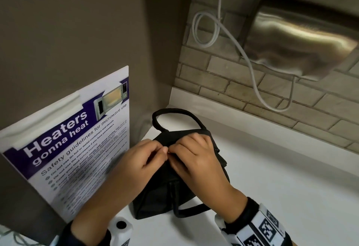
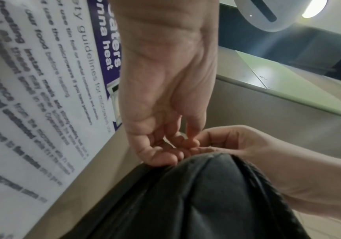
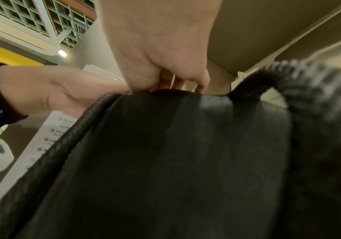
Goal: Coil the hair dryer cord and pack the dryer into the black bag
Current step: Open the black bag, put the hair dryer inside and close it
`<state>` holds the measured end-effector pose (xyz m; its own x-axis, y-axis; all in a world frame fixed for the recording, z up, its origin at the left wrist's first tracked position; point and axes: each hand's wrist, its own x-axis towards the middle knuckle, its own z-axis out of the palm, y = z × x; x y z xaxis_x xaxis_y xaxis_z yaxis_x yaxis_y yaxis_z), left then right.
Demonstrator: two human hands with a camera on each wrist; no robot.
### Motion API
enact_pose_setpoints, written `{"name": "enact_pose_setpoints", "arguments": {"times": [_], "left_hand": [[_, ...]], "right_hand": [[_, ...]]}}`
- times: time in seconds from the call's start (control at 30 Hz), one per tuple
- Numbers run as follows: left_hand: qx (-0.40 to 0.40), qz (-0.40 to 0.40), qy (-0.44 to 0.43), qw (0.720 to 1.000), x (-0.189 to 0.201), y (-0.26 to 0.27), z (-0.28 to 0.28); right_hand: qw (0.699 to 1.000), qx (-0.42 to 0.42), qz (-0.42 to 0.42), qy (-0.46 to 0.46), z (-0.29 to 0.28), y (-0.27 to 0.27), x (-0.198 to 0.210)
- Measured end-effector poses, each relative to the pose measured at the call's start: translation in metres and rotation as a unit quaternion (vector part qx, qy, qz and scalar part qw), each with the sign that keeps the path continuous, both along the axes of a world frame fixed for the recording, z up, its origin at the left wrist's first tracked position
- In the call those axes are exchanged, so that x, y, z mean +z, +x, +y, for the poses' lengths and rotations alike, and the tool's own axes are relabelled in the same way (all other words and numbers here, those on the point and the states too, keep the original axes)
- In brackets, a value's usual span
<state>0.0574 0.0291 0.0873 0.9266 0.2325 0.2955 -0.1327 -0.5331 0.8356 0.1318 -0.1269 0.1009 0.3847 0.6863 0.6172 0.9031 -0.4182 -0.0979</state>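
Note:
The black bag point(image 1: 165, 193) stands on the white counter point(image 1: 281, 183), near the corner of the walls. Both of my hands meet at its top edge. My left hand point(image 1: 162, 151) pinches the top seam with curled fingers, and my right hand point(image 1: 175, 147) pinches the same seam right beside it. In the left wrist view my left hand point(image 2: 171, 145) and right hand point(image 2: 216, 145) touch above the bag point(image 2: 206, 202). The right wrist view shows my right hand point(image 3: 171, 84) gripping the bag's edge point(image 3: 175, 161), a woven handle point(image 3: 308, 80) arching beside it. No hair dryer or dryer cord shows.
A microwave safety poster point(image 1: 77, 139) leans on the left wall close to the bag. On the brick wall at the back right hangs a steel hand dryer point(image 1: 301, 38) with a looped white cable point(image 1: 209, 30). Bare counter lies to the right of the bag.

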Motion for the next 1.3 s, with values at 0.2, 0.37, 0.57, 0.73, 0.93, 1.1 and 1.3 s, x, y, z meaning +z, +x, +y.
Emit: {"name": "enact_pose_setpoints", "arguments": {"times": [0.2, 0.37, 0.57, 0.73, 0.93, 1.1, 1.3], "left_hand": [[-0.010, -0.037, 0.088, 0.995, -0.003, 0.000, -0.003], [0.008, -0.031, 0.147, 0.989, -0.002, 0.006, -0.008], [0.014, -0.051, 0.092, 0.994, -0.002, 0.003, -0.004], [-0.004, -0.058, 0.082, 0.995, -0.006, -0.003, 0.003], [-0.011, -0.064, 0.079, 0.995, -0.010, -0.006, 0.011], [-0.005, -0.042, 0.092, 0.995, -0.011, -0.011, 0.011], [-0.008, -0.021, 0.084, 0.996, -0.011, -0.015, 0.011]], "right_hand": [[0.997, -0.016, 0.026, 0.075, 0.010, -0.005, -0.001], [0.995, -0.026, -0.004, 0.095, 0.007, -0.010, -0.005], [0.982, -0.087, 0.096, 0.138, -0.008, 0.000, 0.001], [0.950, -0.166, 0.186, 0.187, -0.035, 0.042, -0.007], [0.882, -0.238, 0.328, 0.240, -0.061, 0.086, -0.055], [0.837, -0.279, 0.393, 0.260, -0.062, 0.098, -0.091], [0.777, -0.291, 0.486, 0.274, -0.061, 0.102, -0.127]]}}
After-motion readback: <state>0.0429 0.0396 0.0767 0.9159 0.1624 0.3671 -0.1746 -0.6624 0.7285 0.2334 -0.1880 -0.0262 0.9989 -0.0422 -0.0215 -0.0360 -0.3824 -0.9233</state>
